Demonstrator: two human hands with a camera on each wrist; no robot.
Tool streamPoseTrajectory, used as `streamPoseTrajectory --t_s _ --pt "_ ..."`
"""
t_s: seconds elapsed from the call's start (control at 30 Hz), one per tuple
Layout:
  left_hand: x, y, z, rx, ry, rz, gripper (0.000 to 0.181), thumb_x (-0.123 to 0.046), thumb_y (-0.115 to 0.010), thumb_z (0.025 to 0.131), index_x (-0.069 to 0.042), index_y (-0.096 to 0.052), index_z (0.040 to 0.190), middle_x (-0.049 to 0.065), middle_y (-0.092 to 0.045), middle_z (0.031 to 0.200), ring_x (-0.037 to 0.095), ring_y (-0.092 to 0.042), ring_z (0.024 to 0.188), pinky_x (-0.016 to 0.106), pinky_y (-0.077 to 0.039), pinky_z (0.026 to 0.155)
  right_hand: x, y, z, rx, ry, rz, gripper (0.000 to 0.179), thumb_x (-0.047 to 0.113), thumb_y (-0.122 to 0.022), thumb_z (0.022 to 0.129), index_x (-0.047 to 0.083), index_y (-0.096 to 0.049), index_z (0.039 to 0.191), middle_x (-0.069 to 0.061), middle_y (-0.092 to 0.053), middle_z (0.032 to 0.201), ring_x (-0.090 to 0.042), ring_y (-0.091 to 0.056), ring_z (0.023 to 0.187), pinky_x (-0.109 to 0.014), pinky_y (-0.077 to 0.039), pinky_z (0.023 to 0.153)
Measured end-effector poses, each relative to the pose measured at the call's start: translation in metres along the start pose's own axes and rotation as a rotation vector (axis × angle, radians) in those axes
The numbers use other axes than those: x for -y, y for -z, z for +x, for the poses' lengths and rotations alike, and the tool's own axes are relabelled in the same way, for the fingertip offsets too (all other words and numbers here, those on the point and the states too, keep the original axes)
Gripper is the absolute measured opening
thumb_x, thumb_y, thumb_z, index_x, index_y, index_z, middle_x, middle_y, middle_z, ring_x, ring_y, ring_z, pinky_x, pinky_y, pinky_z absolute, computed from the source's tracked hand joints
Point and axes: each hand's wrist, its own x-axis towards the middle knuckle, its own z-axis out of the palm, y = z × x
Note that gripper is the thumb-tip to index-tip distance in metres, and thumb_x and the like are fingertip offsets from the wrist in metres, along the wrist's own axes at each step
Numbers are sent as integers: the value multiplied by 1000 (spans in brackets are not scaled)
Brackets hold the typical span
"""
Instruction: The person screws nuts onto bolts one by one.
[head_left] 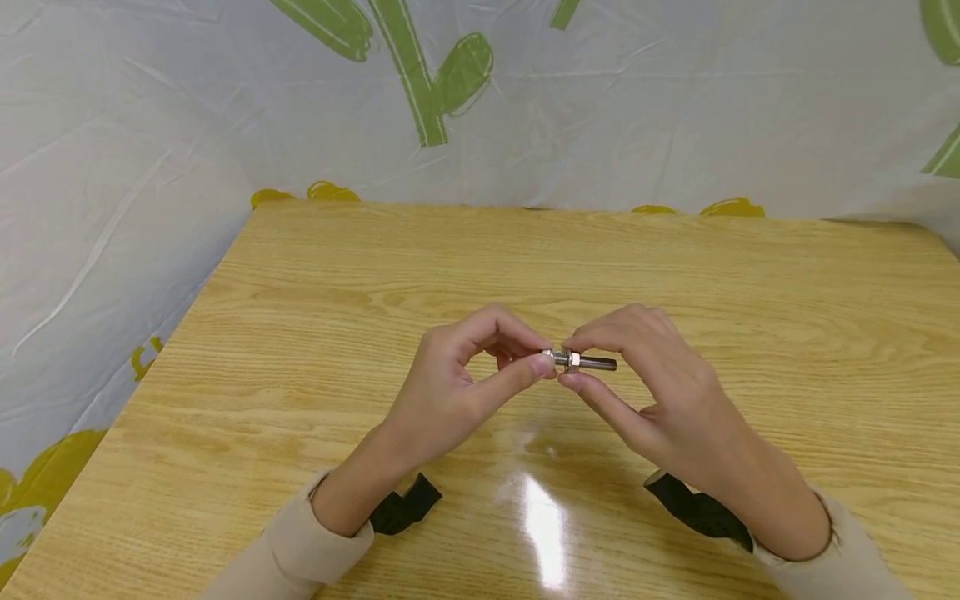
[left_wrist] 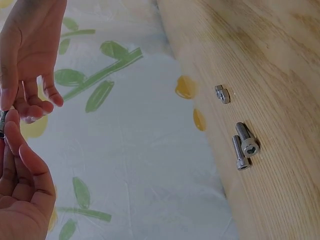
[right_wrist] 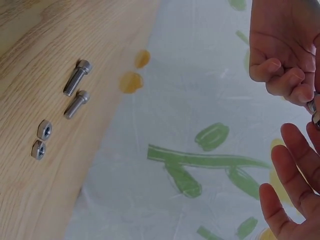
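Both hands meet above the wooden table (head_left: 420,275) in the head view, with a metal bolt (head_left: 602,363) lying nearly level between them. Thumb and fingertips of the left hand (head_left: 457,383) pinch the bolt's head end. A silvery hex nut (head_left: 575,360) sits partway along the shank. The right hand (head_left: 667,392) holds this nut between thumb and index finger, while the shank's bare end points right, beneath that palm. In both wrist views, the bolt is largely hidden by fingers and the frame's edge.
Two socket-head bolts, one larger (right_wrist: 76,80) and one smaller (right_wrist: 76,104), lie on the table in the right wrist view. Beside them are two loose nuts, one (right_wrist: 44,129) near the other (right_wrist: 38,149). A printed cloth (head_left: 600,108) hangs behind the table's far edge.
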Motion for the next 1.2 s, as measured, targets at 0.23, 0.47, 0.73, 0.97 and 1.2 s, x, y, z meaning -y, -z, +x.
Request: streamPoseTrajectory --t_s 0.23,0.47,0.73,0.97,1.2 --pt "-1 0 0 0 -3 -3 6 -4 -64 86 -4 -63 92 7 -69 85 10 -61 73 27 -52 70 0 1 0 36 -30 -13 23 25 -61 91 4 -64 102 0 -63 97 -14 -55 92 -27 -37 85" --pt "1 -2 0 2 -14 -8 6 -4 -64 86 -3 -63 91 7 -68 84 10 -61 74 27 -52 70 6 2 4 47 -71 -48 30 31 -48 98 8 -65 88 1 -63 89 -13 -54 88 -26 -35 83" --pt "2 -1 -1 -4 -9 -1 6 -4 -64 85 -3 -63 92 7 -68 83 10 -60 73 27 -52 69 6 5 0 82 -169 -60 39 38 -61 89 4 -59 109 -2 -63 101 -15 -54 93 -24 -37 87" --pt "1 -1 0 -1 -1 -4 6 -4 -64 86 -5 -63 92 6 -69 84 10 -60 74 27 -52 69 12 2 7 55 -36 -24 38 31 -52 95 -6 -55 105 -10 -60 101 -15 -53 93 -12 -41 87" --pt "2 -1 0 2 1 -1 6 -5 -64 86 -5 -63 92 6 -69 85 10 -61 73 28 -52 69 11 2 5 44 -32 -25 37 29 -51 96 -7 -55 102 -9 -60 101 -14 -54 93 -11 -42 86"
